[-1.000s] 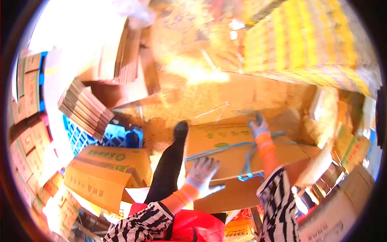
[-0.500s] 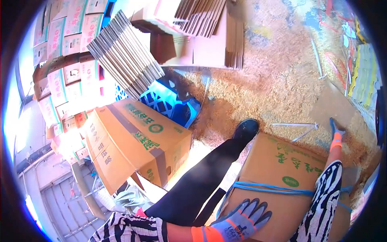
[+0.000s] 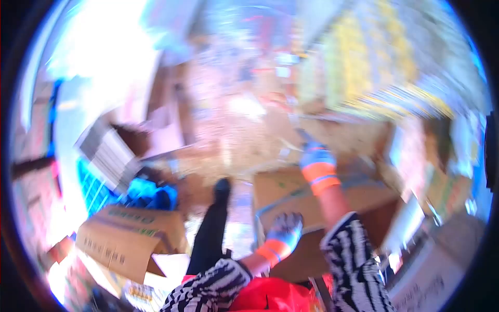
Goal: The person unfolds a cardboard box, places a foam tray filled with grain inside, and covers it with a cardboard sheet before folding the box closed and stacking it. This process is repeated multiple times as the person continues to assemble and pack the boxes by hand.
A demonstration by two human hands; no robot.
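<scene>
Much of the view is smeared by motion. My left hand (image 3: 285, 235), in a grey glove with an orange cuff, lies over the near left part of a brown cardboard box (image 3: 327, 200), its fingers apart and nothing visible in it. A blue strap (image 3: 283, 200) runs across the box top. My right hand (image 3: 315, 152), gloved the same way, is over the box's far edge with a finger pointing forward; what it holds, if anything, is blurred.
Another brown box (image 3: 117, 242), with an open flap, stands at the left. Behind it are a blue crate (image 3: 93, 184) and stacked flat cardboard (image 3: 109, 156). Yellow and grey stacks (image 3: 358, 57) stand at the back right. My black-clad leg (image 3: 210, 229) is between the boxes.
The view has swung to the right, so the boxes appear farther left. My right hand now appears over the strapped box's far edge; my left hand stays over that box.
</scene>
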